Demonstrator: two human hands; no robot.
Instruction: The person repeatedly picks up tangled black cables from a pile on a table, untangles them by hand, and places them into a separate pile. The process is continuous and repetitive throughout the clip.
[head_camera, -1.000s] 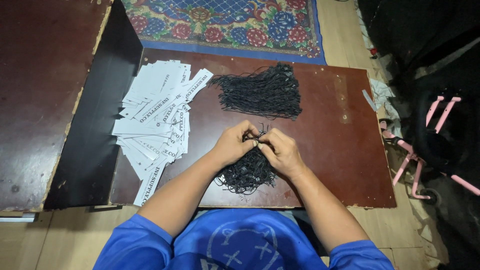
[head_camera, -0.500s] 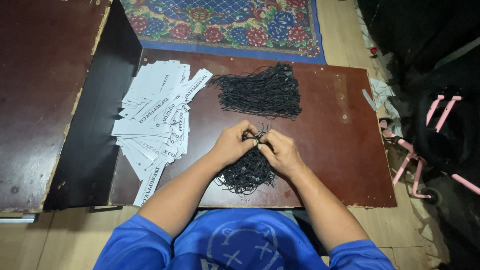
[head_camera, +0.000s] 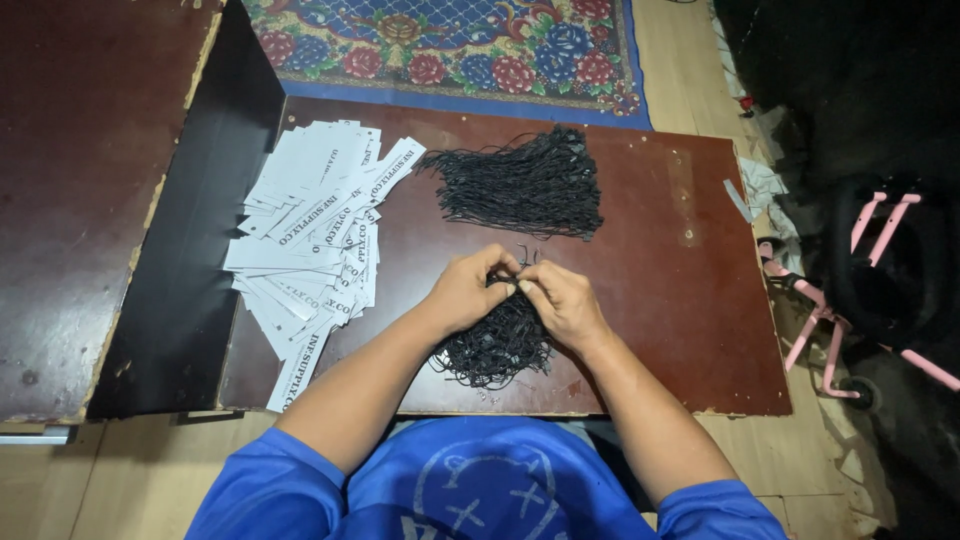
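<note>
Left hand (head_camera: 465, 292) and right hand (head_camera: 562, 305) pinch one black cord (head_camera: 517, 282) above the near cord pile (head_camera: 497, 345); separating it likely needs a gentle pull.

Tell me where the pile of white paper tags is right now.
In the head view, the pile of white paper tags lies fanned on the left part of the dark red table, left of both black cord bundles and the hands.

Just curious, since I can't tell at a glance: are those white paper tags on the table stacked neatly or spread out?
Spread out. The white paper tags lie fanned and overlapping in a loose heap on the left of the brown table, pointing different ways.
</note>
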